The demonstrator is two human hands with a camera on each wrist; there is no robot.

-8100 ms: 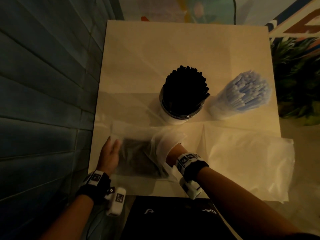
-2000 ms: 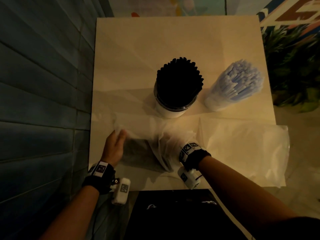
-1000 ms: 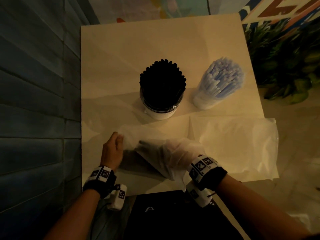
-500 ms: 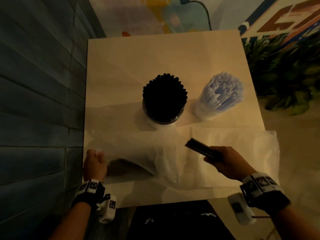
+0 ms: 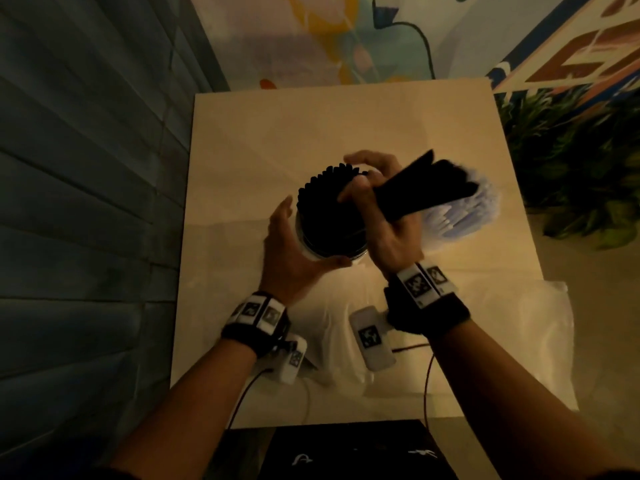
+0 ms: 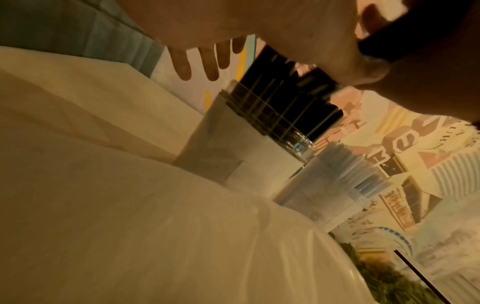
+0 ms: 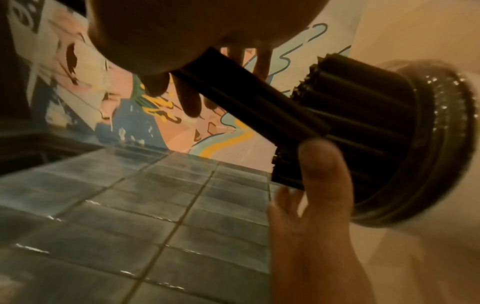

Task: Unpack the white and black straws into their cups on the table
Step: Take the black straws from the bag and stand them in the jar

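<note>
the far half of the desk [image 5: 339, 123] lies bare beyond the cups. the black-straw cup [image 5: 329, 244] is packed to the rim, with the white-straw cup [image 5: 460, 216] just beside it on the right. plastic bags [image 5: 512, 341] cover the near edge; a tiled wall [image 5: 86, 202] borders the left side.

Loose black straw bundle [image 5: 420, 192]: tilted, lower end over black-straw cup [image 5: 329, 244], itself packed with upright straws. White-straw cup [image 5: 457, 220]: at 3 o'clock, apparently full, partly hidden.
</note>
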